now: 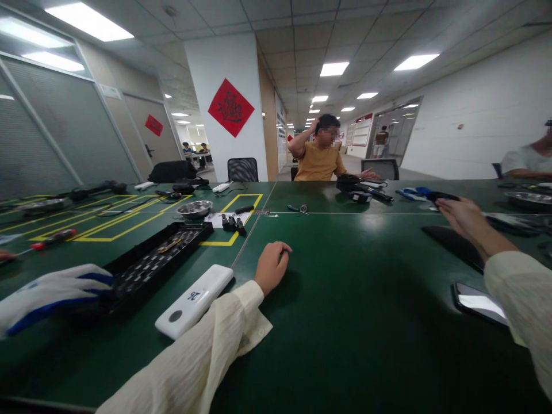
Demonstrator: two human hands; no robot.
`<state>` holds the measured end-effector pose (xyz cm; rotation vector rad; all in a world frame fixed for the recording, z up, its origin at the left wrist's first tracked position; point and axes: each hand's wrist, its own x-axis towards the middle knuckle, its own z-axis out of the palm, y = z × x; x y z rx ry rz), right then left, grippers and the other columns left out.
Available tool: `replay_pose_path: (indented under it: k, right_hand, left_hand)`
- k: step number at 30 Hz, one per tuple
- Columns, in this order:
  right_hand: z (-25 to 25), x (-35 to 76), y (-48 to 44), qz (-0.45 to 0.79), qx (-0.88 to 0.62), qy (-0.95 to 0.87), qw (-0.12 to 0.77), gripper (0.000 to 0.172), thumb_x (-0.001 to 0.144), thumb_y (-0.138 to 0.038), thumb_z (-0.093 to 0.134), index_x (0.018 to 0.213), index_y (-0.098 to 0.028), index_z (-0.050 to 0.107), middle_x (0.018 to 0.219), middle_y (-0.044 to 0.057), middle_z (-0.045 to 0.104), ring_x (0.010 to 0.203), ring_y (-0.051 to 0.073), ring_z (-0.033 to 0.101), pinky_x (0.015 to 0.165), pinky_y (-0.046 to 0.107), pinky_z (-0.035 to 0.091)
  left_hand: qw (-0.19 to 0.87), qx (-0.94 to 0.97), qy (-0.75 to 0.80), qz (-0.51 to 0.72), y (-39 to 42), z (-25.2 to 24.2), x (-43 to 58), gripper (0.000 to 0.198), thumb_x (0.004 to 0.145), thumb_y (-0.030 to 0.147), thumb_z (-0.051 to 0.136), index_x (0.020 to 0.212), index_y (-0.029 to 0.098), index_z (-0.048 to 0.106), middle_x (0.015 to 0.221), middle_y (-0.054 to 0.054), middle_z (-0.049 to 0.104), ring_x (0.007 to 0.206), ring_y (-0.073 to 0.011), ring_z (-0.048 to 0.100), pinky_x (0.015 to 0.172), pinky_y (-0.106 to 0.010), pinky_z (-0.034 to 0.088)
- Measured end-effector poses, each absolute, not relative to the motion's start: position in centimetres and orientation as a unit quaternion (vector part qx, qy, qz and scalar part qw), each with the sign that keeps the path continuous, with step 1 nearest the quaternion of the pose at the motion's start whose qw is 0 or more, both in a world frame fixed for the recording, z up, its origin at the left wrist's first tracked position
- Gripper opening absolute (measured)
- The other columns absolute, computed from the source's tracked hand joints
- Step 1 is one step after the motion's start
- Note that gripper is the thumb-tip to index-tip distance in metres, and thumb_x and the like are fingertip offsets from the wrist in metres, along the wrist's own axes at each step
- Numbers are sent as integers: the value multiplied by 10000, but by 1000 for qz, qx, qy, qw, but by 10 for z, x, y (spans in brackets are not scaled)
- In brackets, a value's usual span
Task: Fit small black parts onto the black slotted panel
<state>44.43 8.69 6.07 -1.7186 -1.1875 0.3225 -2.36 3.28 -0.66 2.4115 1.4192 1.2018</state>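
My left hand (271,265) is over the green table (345,322), its fingers curled together; whether they hold anything small is hidden. Beside my left forearm lies a white power bank (196,302) marked 26. At the right, my right hand (468,221) reaches out with its fingers extended, close to a dark object (444,196) and above a black flat item (452,244). Below my right wrist a phone (480,303) lies on the table.
A white and blue gloved hand (60,293) of another person touches a long black tray (159,259) at the left. Beyond are a metal bowl (195,209), black parts (233,223), pliers (298,209) and a red screwdriver (54,238). A person (321,155) sits opposite.
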Motion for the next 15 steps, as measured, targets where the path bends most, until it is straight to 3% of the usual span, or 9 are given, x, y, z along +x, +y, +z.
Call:
replay_pose_path:
  k: [5,8,10,15]
  right_hand:
    - [55,358,96,291,-543,-562,552,360,852,-204,347,1209,-159,356,1230,113,492,1130,137,499,992,301,364]
    - [36,299,79,319,-450,-703,449,209,847,-236,358,945,-205,540,1271,53,423,1130,184,481,1037,375,313]
    - [22,261,62,290,-415,-782,364,186,817,-200,394,830,-195,580,1305,38,364,1141,208,461,1065,417,257]
    - [4,191,28,259,-322,-880,235,165,787,-131,441,869,-168,579,1360,59,285,1205,200,380,1064,405,240]
  left_hand:
    - [-77,858,349,370,18,-3,-18,323,776,64,376,1038,180,523,1003,-76,535,954,-184,488,853,-319,395]
    - [-138,838,317,423,18,-7,-18,359,787,20,330,1054,185,505,1003,-70,515,940,-166,484,843,-308,409]
    - [-178,803,325,466,24,-9,-21,339,803,28,333,1050,191,498,995,-64,510,939,-166,484,837,-318,416]
    - [-259,767,317,494,41,-11,-36,264,824,46,372,987,203,509,945,-44,522,924,-163,497,839,-314,413]
